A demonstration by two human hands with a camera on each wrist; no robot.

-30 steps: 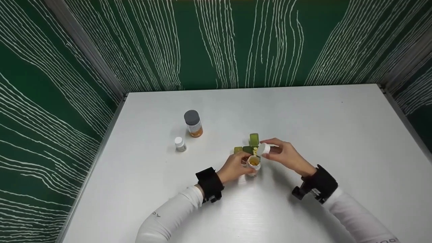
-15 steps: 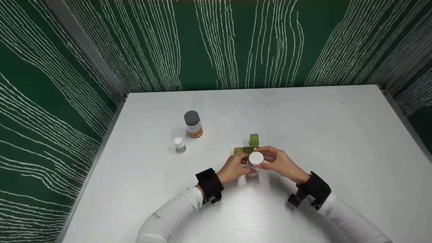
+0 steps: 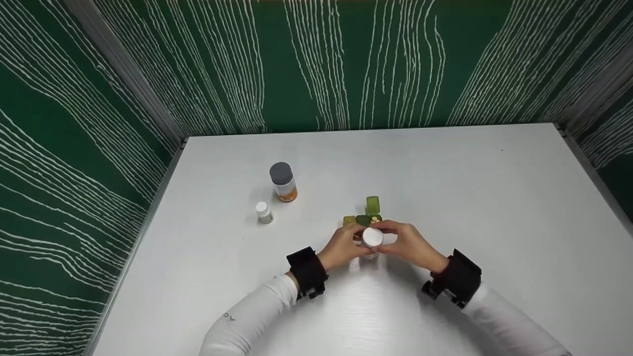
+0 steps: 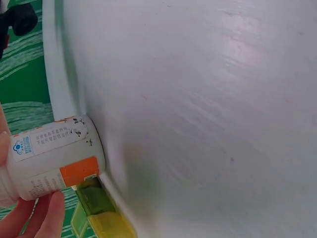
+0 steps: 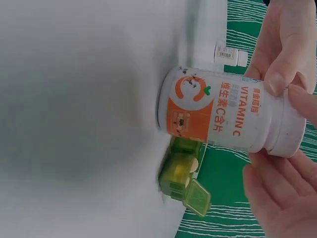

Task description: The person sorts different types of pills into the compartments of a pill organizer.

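A white and orange vitamin C bottle [image 5: 218, 111] stands on the table, upright in the head view and sideways in the wrist views. My left hand [image 3: 342, 245] grips its body from the left. On its mouth sits a white cap [image 3: 373, 237], which my right hand [image 3: 411, 245] holds between thumb and fingers. Just behind the bottle lies a green pill box [image 3: 362, 220], partly hidden by my hands. One lid [image 5: 198, 197] of the box is raised, and pale tablets [image 5: 193, 165] show in the compartment beside it.
Left of the hands stand a small white bottle [image 3: 264, 212] and a taller bottle with a grey cap [image 3: 282, 174]. The white table [image 3: 460, 173] ends at green walls with white wavy lines [image 3: 316, 64]. Each wrist wears a black camera strap [image 3: 307, 272].
My right hand has brought the white cap leftward and down onto the bottle's open mouth, covering it. My left hand keeps its grip on the bottle in the same place.
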